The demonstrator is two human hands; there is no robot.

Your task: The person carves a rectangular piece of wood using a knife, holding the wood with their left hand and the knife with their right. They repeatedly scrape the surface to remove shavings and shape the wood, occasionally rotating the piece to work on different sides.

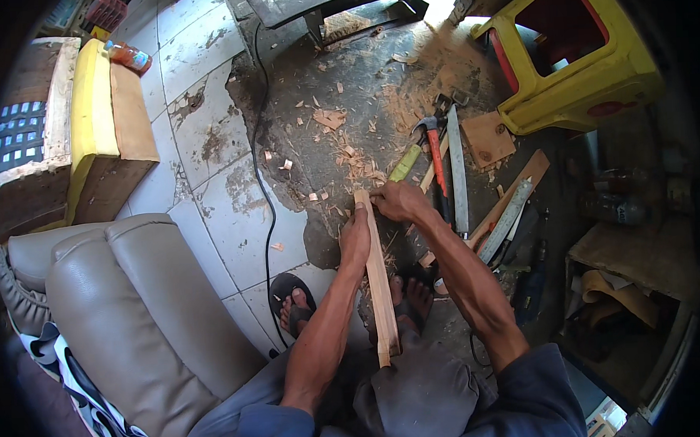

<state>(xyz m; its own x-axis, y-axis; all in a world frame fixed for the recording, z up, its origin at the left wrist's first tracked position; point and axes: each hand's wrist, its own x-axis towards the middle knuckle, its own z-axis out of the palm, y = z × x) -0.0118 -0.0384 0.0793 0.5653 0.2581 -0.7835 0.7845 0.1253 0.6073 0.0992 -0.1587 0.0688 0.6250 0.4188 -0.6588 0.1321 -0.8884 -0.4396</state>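
A long narrow wooden strip [378,283] runs from my lap out over the floor, its far end near the wood chips. My left hand [355,237] grips the strip along its left side, just below the far end. At the strip's top end my right hand [396,201] is closed on a green-handled tool [404,163] whose working end is hidden by the fingers. My two feet in sandals [295,301] rest on the floor beneath the strip.
A hammer [434,150], a long flat blade [458,168], wood offcuts [487,139] and a power drill [531,285] lie to the right. A yellow plastic stool [572,57] stands far right, a grey padded seat [130,311] at left. A black cable [262,183] crosses the cracked tiles.
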